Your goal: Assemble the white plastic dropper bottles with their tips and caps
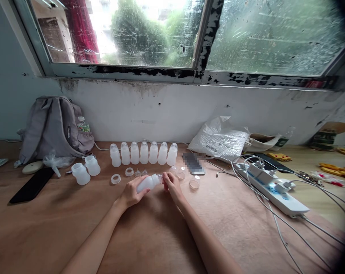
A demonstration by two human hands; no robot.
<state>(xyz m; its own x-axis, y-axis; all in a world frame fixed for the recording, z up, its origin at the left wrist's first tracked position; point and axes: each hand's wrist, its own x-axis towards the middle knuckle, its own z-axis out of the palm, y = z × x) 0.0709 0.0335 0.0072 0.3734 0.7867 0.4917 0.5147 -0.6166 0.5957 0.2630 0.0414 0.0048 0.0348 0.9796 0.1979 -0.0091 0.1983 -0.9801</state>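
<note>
My left hand (134,191) is wrapped around a frosted white plastic bottle (146,184), tilted over the middle of the brown wooden table (149,239), its clear top (159,178) pointing right. My right hand (172,186) is nearly closed, fingertips at that top; whether they grip it I cannot tell. Farther off stand seven capped, translucent white bottles (144,154) in a row; two open-mouthed, frosted white bottles (81,175) stand left, their contents hidden.
</note>
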